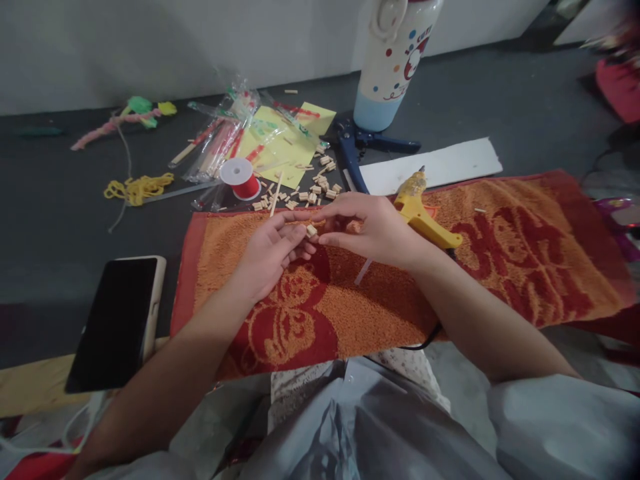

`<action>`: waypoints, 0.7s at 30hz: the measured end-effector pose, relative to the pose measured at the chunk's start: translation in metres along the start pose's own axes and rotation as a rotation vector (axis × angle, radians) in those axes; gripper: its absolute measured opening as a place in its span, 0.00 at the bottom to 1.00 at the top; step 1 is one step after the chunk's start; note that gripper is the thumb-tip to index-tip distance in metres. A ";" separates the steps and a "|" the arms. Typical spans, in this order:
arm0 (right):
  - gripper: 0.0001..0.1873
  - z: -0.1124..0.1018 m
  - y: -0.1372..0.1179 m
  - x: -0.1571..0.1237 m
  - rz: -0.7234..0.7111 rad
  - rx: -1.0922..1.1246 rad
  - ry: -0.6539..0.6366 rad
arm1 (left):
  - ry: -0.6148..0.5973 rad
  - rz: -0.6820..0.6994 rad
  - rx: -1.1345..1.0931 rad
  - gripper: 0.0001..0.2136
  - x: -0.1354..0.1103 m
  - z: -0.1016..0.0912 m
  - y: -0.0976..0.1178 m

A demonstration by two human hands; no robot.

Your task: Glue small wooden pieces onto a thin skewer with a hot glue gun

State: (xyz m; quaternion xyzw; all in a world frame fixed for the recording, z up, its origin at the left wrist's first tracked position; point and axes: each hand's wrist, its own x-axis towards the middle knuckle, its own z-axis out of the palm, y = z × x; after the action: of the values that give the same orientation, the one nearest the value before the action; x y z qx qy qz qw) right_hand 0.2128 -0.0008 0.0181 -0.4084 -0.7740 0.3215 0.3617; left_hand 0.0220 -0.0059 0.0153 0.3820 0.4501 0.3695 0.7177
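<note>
My left hand [273, 250] and my right hand [367, 230] meet over an orange and red towel [500, 247]. Their fingertips pinch a small tan wooden piece [311, 231] between them. The left fingers curl round it from below, the right fingers close on it from the right. A thin white stick [363, 272] pokes out beneath my right hand. A yellow glue gun [423, 217] lies on the towel just behind my right hand.
Several small wooden pieces [315, 190] lie scattered behind the towel, by a red thread spool [240, 178] and clear packets of sticks [225, 137]. Blue pliers [357, 143], a spotted bottle [395, 60], a white strip [435, 167], yellow yarn [140, 188] and a phone [117, 320] lie around.
</note>
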 end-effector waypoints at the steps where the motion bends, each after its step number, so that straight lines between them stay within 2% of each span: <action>1: 0.11 0.001 0.001 0.000 -0.043 -0.047 -0.010 | 0.001 0.003 0.013 0.12 0.000 0.000 0.000; 4: 0.06 0.002 0.003 0.001 -0.106 -0.120 -0.018 | -0.002 -0.005 0.041 0.13 0.000 -0.001 -0.001; 11: 0.07 -0.001 0.002 0.001 -0.090 -0.194 0.009 | 0.004 -0.008 0.044 0.12 -0.002 0.001 0.001; 14: 0.06 -0.006 0.000 0.001 -0.039 -0.226 0.068 | 0.059 0.015 0.011 0.10 -0.002 0.002 0.002; 21: 0.04 -0.021 0.000 -0.001 0.118 -0.287 0.258 | 0.224 0.183 -0.155 0.06 0.005 -0.003 0.003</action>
State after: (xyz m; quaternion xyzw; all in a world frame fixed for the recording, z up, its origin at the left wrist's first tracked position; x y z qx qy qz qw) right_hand 0.2308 0.0030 0.0289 -0.5380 -0.7338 0.1735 0.3767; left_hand 0.0202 0.0000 0.0150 0.3211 0.4607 0.5075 0.6536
